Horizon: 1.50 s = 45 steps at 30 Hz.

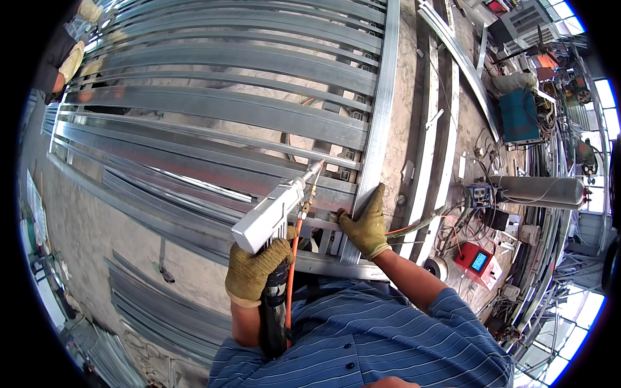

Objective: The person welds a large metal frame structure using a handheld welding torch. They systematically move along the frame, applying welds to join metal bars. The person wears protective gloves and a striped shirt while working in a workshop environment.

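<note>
My left hand (259, 270), in a yellow-green knit glove, is closed around the handle of a handheld welding gun (266, 216). The gun has a boxy silver-white body, and its thin nozzle points up and right toward a joint between a slat and the side rail of a galvanized metal frame (223, 116). An orange hose (293, 278) and a black-wrapped cable run down from it past my body. My right hand (367, 226), gloved alike, lies spread on the near end of the side rail (376, 123), its fingers apart.
At the far left another person's gloved hand (72, 59) is by the frame. On the right are long steel bars (432, 129), a teal machine (519, 116), a grey gas cylinder (543, 189), a red box with a screen (477, 260) and tangled cables. Metal strips (152, 304) lie at lower left.
</note>
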Motion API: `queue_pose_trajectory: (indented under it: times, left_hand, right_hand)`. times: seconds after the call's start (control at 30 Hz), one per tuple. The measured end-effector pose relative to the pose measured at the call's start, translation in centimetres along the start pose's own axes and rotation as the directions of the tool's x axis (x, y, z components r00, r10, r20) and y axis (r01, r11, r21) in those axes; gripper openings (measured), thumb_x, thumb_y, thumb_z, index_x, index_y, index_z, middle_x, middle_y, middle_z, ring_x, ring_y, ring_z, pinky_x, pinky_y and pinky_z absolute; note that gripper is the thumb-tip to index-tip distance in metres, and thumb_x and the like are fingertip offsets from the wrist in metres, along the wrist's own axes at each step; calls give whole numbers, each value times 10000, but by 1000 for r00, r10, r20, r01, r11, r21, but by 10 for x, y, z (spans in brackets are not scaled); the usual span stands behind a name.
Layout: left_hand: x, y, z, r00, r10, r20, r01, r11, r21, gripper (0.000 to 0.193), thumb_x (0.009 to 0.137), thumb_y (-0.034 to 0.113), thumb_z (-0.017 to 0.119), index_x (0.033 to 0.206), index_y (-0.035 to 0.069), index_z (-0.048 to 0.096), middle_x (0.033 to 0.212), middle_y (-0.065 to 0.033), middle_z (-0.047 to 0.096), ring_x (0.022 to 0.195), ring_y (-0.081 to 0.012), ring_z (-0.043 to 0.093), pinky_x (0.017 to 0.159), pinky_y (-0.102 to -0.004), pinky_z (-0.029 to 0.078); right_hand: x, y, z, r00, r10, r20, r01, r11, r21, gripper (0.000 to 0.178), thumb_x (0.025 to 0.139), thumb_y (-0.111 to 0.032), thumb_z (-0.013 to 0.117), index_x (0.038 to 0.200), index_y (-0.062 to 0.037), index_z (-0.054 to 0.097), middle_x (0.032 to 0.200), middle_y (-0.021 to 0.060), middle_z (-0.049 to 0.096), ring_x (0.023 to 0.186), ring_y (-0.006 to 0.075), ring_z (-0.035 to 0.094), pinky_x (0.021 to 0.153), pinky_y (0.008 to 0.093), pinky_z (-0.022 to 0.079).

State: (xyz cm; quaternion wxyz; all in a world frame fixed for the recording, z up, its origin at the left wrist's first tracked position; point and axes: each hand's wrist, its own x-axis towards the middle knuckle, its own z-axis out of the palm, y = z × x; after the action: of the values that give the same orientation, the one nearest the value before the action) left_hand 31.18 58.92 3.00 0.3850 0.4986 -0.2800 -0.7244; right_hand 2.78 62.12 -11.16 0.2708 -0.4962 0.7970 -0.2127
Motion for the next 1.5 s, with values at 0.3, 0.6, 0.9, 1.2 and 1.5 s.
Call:
queue_pose_trajectory:
  times: [0.3,0.6,0.9,1.2,1.5]
  left_hand:
    - [-4,2,-7,1000,11,3,-11,1000,-26,519,993,16,806,1483,-68,655,1175,-165,814,854,-189,756,752,-332,628]
    - [-3,-20,2,990,-33,140,33,999,1,387,1039,91,825,1387,-50,730,1023,-85,780,844,-142,726,724,-304,584]
    - [12,-41,12,975,-94,201,77,993,91,461,1038,139,833,1445,-37,709,1088,-76,798,860,-116,736,738,-289,593]
    - [20,-40,18,972,-115,205,79,981,175,489,1030,152,838,1463,-25,696,1087,-81,803,843,-122,748,716,-283,603]
    - [22,-43,21,972,-138,190,117,986,118,438,1018,94,834,1422,-30,717,1052,-89,800,822,-130,749,692,-286,600]
  right_hand:
    - [-1,-14,-6,989,142,46,-143,989,28,1368,856,-346,897,1749,132,-22,1685,444,376,1556,559,464,1282,482,421]
    - [-3,1,5,997,-35,-75,34,999,-12,1311,891,-363,897,1741,148,41,1667,456,404,1564,556,465,1304,496,395]
    - [-33,6,15,994,105,-30,-94,963,254,1174,984,-378,847,1729,141,103,1604,465,487,1500,539,554,1244,495,453]
    - [-35,10,20,993,13,-119,-1,995,102,1122,996,-369,823,1727,138,138,1543,462,542,1401,557,616,1185,520,497]
    - [-22,5,19,989,89,-117,-84,995,49,1109,936,-403,836,1711,103,226,1527,426,560,1333,570,656,1122,564,544]
